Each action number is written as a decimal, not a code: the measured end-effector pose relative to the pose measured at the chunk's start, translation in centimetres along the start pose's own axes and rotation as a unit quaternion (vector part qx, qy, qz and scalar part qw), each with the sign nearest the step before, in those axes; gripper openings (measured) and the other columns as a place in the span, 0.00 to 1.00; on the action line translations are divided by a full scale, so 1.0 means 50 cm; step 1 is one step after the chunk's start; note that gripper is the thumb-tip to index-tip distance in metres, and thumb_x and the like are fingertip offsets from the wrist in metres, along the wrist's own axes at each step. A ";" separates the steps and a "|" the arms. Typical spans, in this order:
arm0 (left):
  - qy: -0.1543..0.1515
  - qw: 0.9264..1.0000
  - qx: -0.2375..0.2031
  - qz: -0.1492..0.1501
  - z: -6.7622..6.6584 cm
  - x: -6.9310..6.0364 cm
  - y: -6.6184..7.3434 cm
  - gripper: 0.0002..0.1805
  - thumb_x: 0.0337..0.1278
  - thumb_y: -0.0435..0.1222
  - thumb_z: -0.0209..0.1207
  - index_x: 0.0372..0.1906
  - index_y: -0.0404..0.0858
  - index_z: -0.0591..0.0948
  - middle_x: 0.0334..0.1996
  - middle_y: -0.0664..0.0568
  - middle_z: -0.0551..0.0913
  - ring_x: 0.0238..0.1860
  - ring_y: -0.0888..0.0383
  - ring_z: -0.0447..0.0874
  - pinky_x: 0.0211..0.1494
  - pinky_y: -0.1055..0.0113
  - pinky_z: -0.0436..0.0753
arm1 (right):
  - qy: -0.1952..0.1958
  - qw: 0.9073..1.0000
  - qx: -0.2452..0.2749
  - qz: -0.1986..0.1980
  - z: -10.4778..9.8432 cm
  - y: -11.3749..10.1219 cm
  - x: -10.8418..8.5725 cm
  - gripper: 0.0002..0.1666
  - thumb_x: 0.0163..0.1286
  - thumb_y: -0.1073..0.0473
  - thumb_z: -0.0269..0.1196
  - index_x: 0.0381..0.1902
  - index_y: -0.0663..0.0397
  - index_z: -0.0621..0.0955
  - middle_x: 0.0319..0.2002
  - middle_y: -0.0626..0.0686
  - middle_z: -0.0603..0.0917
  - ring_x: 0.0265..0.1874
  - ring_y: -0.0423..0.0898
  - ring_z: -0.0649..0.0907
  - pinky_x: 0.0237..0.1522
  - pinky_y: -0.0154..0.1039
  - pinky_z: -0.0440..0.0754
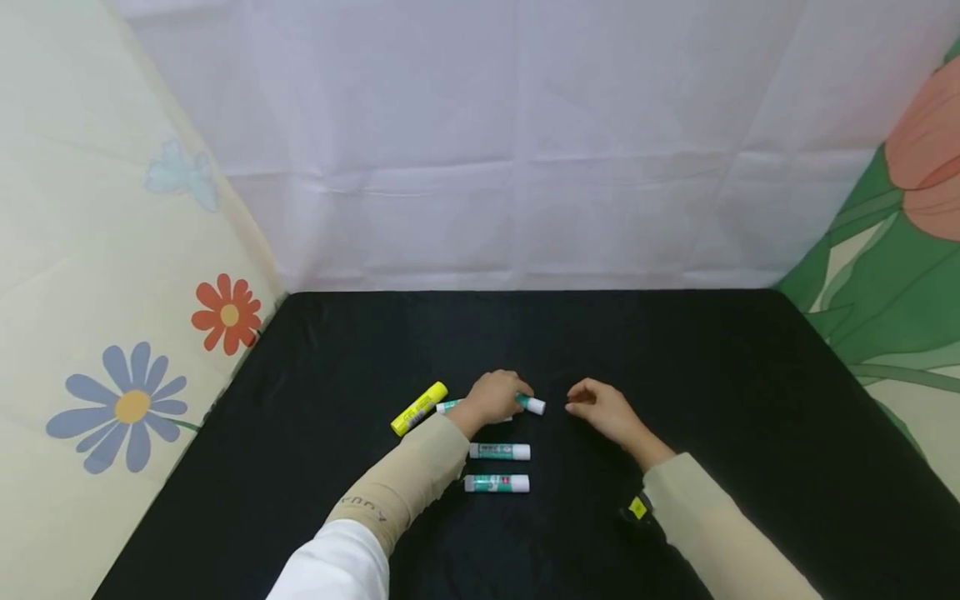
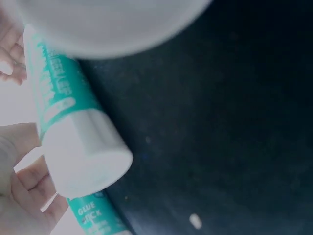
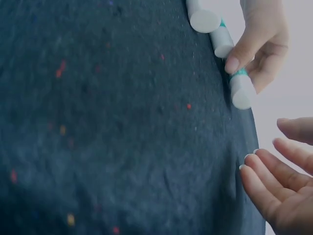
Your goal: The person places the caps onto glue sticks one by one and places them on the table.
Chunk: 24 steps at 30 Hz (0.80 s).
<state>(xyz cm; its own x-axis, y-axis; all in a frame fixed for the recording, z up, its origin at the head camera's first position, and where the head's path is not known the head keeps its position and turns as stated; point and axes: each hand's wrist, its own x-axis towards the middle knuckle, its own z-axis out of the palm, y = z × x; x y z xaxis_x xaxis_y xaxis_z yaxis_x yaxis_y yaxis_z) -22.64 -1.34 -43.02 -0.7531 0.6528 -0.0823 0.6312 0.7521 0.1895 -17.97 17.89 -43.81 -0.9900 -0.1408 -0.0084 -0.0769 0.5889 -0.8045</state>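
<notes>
My left hand (image 1: 495,397) pinches a teal-labelled glue stick (image 1: 532,405), its white cap pointing right. In the right wrist view, thumb and fingers sit around the body of that glue stick (image 3: 242,90), just behind the cap. Another glue stick (image 1: 447,406) lies partly hidden under the left hand. Nearer to me are two more, an upper glue stick (image 1: 500,452) and a lower glue stick (image 1: 497,483), lying parallel. To the right, my right hand (image 1: 606,412) hovers with loosely bent fingers and nothing in them.
A yellow glue stick (image 1: 418,408) lies slanted left of the left hand. Everything lies on a black cloth-covered table (image 1: 675,350). A white curtain (image 1: 517,167) hangs behind its far edge, and flower-printed fabric (image 1: 90,250) stands along the sides.
</notes>
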 end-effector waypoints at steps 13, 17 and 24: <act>0.001 0.999 -0.002 -0.032 0.010 0.002 -0.007 0.17 0.49 0.40 0.58 0.47 0.49 0.77 0.42 0.56 0.75 0.41 0.59 0.72 0.42 0.63 0.69 | -0.034 0.996 -0.071 -0.049 0.019 -0.019 0.009 0.14 0.56 0.64 0.59 0.40 0.66 0.75 0.36 0.58 0.78 0.34 0.52 0.78 0.34 0.44 0.74; 0.017 0.998 -0.030 -0.045 0.011 -0.011 -0.012 0.20 0.49 0.43 0.58 0.50 0.46 0.75 0.47 0.54 0.73 0.46 0.58 0.71 0.47 0.61 0.67 | -0.045 0.988 -0.125 -0.073 0.018 -0.025 0.003 0.19 0.57 0.61 0.59 0.45 0.66 0.74 0.40 0.61 0.77 0.38 0.54 0.76 0.38 0.47 0.73; 0.046 0.996 -0.029 -0.077 -0.007 -0.051 -0.016 0.30 0.49 0.52 0.55 0.57 0.45 0.68 0.58 0.50 0.65 0.59 0.53 0.58 0.57 0.54 0.57 | -0.009 0.974 -0.212 -0.086 0.008 -0.037 -0.021 0.28 0.59 0.51 0.56 0.53 0.64 0.71 0.49 0.64 0.72 0.49 0.60 0.68 0.48 0.55 0.63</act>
<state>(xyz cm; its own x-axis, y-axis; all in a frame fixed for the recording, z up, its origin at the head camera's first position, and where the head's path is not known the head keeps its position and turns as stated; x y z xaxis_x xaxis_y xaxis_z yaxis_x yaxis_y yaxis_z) -21.30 -3.64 -42.63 -0.8561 0.5163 -0.0253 0.4965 0.8350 0.2371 -16.74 16.66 -42.54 -0.9566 -0.2770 0.0911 -0.2860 0.8305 -0.4781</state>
